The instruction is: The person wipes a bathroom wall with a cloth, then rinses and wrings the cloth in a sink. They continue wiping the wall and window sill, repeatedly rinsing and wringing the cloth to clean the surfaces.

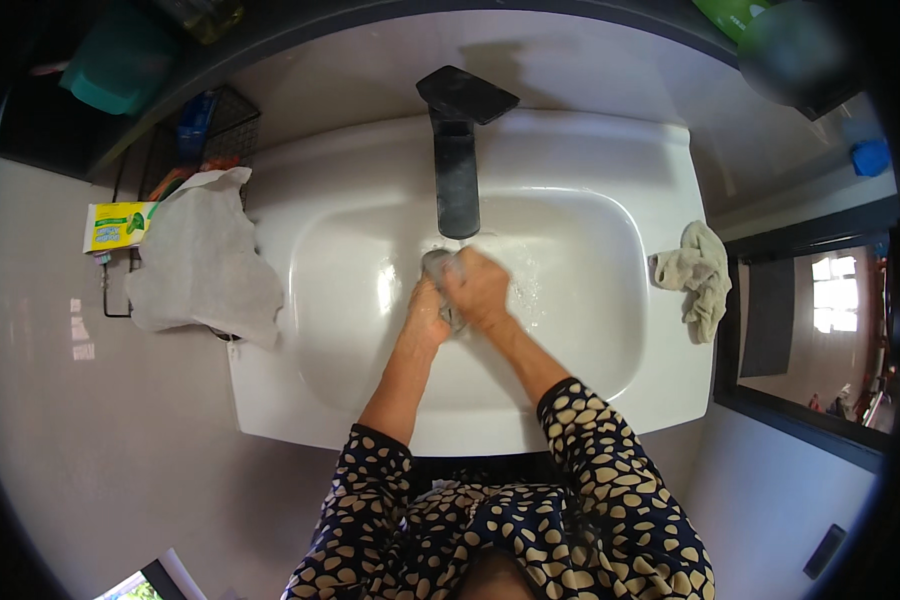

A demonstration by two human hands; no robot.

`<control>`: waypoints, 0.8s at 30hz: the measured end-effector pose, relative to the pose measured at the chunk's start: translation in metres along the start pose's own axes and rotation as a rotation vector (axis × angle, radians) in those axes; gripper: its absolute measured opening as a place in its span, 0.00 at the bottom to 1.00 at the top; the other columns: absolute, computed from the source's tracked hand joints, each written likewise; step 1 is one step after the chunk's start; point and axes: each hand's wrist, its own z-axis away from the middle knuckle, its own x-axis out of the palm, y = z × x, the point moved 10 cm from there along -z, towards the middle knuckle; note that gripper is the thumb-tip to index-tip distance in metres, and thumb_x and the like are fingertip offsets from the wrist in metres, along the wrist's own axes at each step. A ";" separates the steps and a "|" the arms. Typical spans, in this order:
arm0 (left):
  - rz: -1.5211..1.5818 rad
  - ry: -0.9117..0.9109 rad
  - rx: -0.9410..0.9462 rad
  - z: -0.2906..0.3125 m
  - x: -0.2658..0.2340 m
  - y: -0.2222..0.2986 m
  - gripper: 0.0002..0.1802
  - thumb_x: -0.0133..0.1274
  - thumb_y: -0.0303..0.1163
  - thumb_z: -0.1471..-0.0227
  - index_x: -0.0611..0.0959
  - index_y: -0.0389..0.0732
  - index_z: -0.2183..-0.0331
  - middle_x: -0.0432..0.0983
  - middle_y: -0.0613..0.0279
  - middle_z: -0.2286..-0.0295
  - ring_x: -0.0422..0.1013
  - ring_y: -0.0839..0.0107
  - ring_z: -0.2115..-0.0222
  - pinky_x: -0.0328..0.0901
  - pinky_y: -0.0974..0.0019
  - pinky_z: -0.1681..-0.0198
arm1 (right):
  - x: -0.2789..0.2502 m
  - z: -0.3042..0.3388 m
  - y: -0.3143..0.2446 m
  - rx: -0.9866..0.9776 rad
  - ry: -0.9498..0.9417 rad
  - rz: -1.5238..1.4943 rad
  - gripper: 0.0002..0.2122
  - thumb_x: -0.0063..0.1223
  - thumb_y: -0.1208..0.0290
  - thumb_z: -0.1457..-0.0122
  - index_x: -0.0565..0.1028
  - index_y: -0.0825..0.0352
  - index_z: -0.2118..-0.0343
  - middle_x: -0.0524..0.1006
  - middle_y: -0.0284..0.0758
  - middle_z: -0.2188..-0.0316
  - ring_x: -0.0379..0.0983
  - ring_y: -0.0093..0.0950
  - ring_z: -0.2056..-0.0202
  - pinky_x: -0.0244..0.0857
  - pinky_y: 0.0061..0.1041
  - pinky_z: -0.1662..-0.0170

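Observation:
Both my hands are together over the basin of a white sink (590,385), just below the spout of a black faucet (457,180). A small wet grey cloth (436,262) is bunched between them; its exact kind is hidden by my fingers. My left hand (427,312) holds it from the left and below. From the right, my right hand (480,288) is closed over it, slightly blurred. Water drops or suds (532,290) dot the basin to the right of my hands.
A crumpled grey cloth (702,275), sock-like, lies on the sink's right rim. At the left, a pale cloth (205,265) drapes over a black wire rack (118,280) beside a yellow and green packet (120,226). A dark-framed mirror (805,330) stands at the right.

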 end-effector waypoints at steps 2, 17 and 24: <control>-0.037 -0.188 0.066 0.011 0.004 0.016 0.34 0.45 0.55 0.49 0.61 0.48 0.45 0.59 0.57 0.48 0.59 0.65 0.50 0.57 0.55 0.50 | -0.010 -0.013 0.071 0.193 -0.075 0.332 0.13 0.51 0.58 0.52 0.69 0.64 0.74 0.71 0.38 0.81 0.68 0.38 0.76 0.59 0.39 0.71; -0.130 -0.537 0.461 0.018 -0.037 0.031 0.32 0.41 0.50 0.47 0.59 0.43 0.46 0.60 0.63 0.57 0.58 0.69 0.56 0.57 0.57 0.51 | 0.026 0.032 -0.085 -0.051 -0.098 -0.342 0.09 0.49 0.70 0.54 0.67 0.67 0.71 0.69 0.43 0.77 0.68 0.43 0.73 0.63 0.36 0.69; -0.026 -0.196 -0.048 0.014 -0.008 -0.007 0.22 0.48 0.45 0.49 0.69 0.43 0.55 0.69 0.63 0.62 0.68 0.67 0.62 0.67 0.65 0.62 | 0.012 0.010 -0.051 -0.149 -0.048 0.115 0.08 0.45 0.67 0.49 0.67 0.64 0.80 0.69 0.38 0.82 0.68 0.39 0.79 0.60 0.38 0.76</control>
